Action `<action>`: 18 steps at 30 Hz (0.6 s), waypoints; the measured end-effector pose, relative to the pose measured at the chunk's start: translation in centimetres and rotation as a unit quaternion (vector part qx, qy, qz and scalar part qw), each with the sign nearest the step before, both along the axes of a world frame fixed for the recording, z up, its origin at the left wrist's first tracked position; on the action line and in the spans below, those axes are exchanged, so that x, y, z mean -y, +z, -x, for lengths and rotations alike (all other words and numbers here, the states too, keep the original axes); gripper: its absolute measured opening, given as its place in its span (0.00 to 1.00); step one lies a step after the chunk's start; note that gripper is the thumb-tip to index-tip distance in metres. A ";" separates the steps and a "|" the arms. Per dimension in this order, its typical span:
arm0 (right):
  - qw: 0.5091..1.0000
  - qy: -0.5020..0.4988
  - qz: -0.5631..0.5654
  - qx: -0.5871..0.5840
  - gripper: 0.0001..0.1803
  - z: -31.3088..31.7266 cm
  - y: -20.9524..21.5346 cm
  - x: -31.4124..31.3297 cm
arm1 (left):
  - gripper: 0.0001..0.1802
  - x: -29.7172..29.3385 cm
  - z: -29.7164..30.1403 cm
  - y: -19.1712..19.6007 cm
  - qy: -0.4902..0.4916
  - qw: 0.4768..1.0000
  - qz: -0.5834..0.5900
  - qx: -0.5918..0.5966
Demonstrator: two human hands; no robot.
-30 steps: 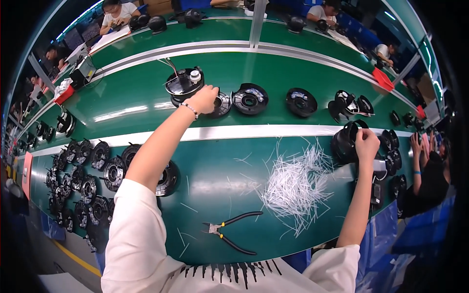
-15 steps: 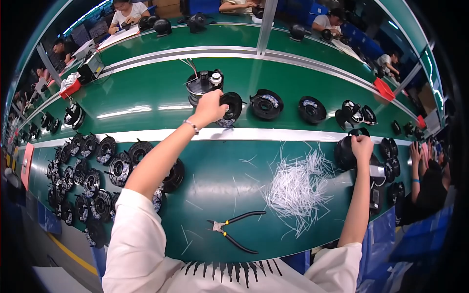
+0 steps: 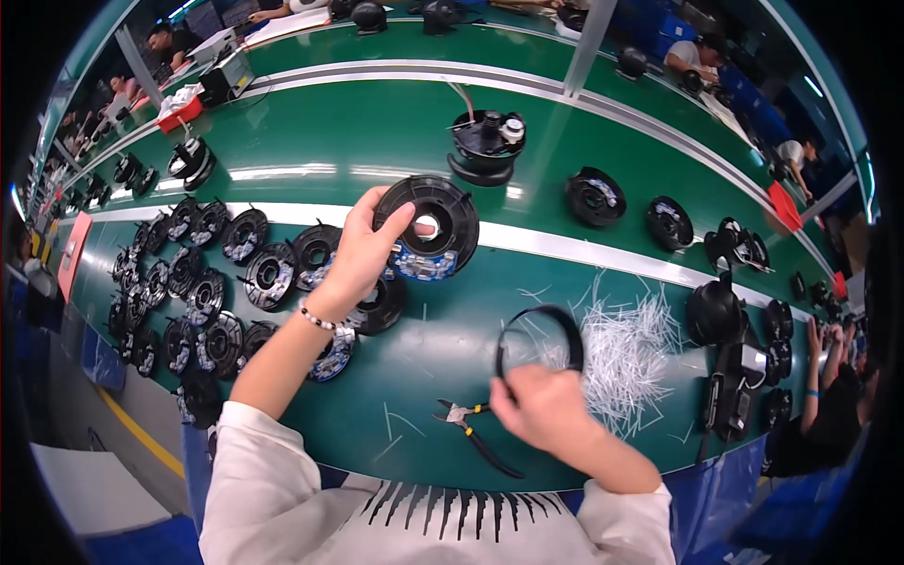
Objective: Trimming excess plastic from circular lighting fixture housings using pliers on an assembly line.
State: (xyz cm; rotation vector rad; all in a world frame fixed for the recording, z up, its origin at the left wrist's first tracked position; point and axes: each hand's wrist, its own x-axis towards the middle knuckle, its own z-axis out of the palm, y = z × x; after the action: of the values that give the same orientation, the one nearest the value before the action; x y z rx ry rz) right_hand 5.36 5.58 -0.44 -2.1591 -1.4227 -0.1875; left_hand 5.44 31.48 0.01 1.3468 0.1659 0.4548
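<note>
Left hand with black disc, right hand with black ring, both over the green surface.
Left hand grips the black disc at its left side, thumb across the face, a fingertip showing at the central hole; blue circuit board along the disc's lower edge. Right hand, blurred, is closed on the lower part of the black ring, left of the white strip pile. Pliers lie open just left of that hand; similar discs cluster at left.
</note>
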 end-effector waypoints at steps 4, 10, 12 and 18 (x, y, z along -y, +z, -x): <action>0.996 0.018 0.041 -0.079 0.13 2.3 -3.1 -2.9 | 0.18 0.9 1.9 -0.1 0.040 0.994 0.080 0.064; 0.990 -0.022 0.085 -0.107 0.48 1.1 -1.1 -2.7 | 0.18 1.4 3.4 -0.3 0.036 0.986 0.144 0.078; 0.983 -0.072 0.164 -0.026 0.60 0.7 0.4 -2.6 | 0.20 1.4 3.6 -0.8 0.039 0.982 0.168 0.076; 0.970 -0.014 0.197 -0.143 0.65 -1.2 -1.6 -2.4 | 0.22 3.1 3.4 -1.0 0.024 0.969 0.235 0.076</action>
State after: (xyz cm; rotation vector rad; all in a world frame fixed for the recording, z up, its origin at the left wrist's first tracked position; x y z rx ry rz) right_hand 6.59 7.95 -2.08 -2.3971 -1.3445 0.4158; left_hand 2.00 28.34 -0.99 0.8409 0.1671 0.5206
